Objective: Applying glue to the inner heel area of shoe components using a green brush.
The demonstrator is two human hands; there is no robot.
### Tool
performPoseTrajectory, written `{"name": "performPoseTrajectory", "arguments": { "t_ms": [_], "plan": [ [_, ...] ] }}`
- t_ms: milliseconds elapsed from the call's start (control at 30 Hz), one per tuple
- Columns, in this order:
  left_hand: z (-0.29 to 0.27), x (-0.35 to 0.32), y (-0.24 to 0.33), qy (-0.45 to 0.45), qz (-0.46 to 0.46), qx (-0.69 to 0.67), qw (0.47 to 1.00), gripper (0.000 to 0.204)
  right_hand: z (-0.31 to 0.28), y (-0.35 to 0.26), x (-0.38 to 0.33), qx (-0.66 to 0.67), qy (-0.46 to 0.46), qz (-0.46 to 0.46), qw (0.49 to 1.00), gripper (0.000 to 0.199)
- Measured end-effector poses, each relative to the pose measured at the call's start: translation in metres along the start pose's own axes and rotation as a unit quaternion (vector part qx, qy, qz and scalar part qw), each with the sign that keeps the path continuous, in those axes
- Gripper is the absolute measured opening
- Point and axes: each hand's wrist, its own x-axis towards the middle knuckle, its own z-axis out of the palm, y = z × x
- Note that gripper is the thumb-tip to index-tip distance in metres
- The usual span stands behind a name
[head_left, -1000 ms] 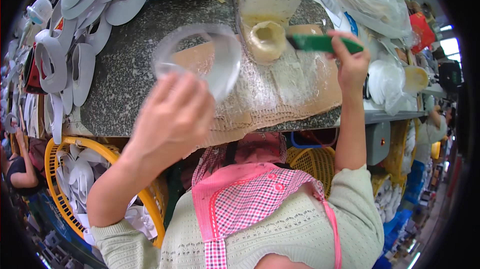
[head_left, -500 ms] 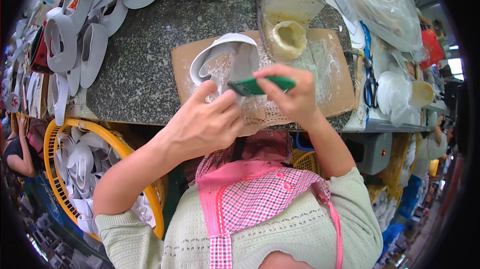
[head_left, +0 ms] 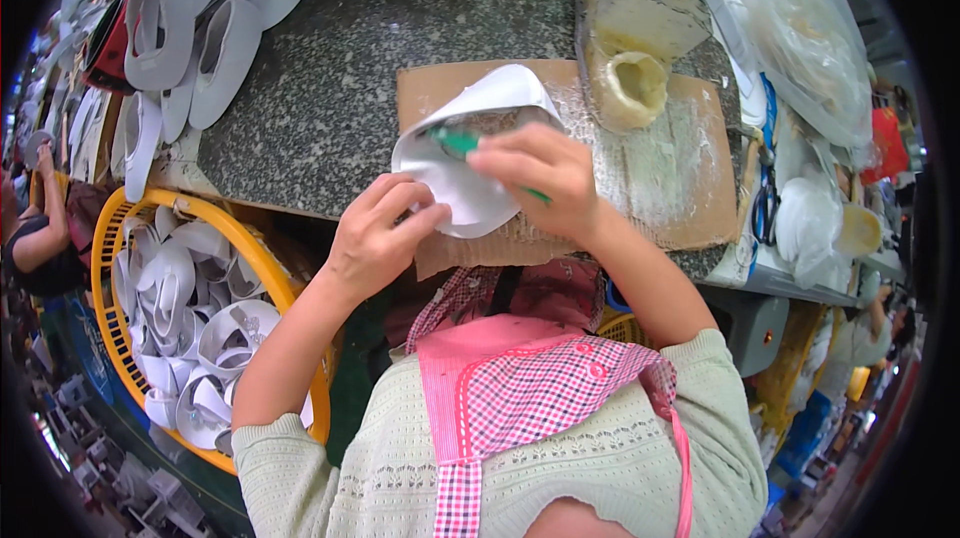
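A white shoe upper (head_left: 470,200) is bent into an open loop over a worn piece of cardboard (head_left: 690,173). Fingers and thumb of my left hand (head_left: 385,235) pinch its near left edge. In my right hand (head_left: 545,178) is a green-handled brush (head_left: 456,141), held over the inside of the upper. Motion blurs the brush, and its tip cannot be made out clearly. Just beyond the right hand stands a cut, crusted plastic glue container (head_left: 648,28) with a round, yellowish mouth.
White shoe uppers (head_left: 225,63) are heaped along the far and left edges of the speckled stone table (head_left: 300,128). A yellow basket (head_left: 262,273) of white pieces stands at lower left. Scissors (head_left: 765,213) and a clear plastic bag (head_left: 808,48) lie at right. Another person (head_left: 45,238) sits far left.
The upper has turned and its near part now faces up. My right hand has brought the brush over it, while my left hand has shifted its hold to the near left edge.
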Motion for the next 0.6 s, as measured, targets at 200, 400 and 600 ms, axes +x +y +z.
{"name": "performPoseTrajectory", "arguments": {
  "t_ms": [200,400,600],
  "plan": [
    [0.01,-0.012,-0.007,0.059,-0.027,-0.064,0.996,0.021,0.009,-0.002,0.002,-0.074,-0.078,-0.051,0.993,0.027],
    [0.016,-0.017,-0.01,0.106,-0.003,-0.044,0.993,0.025,-0.006,0.013,0.032,0.009,-0.091,-0.01,0.996,0.018],
    [0.018,-0.021,-0.014,0.119,0.033,-0.041,0.992,0.023,-0.036,-0.001,0.032,0.13,-0.268,-0.002,0.955,0.013]
  ]
}}
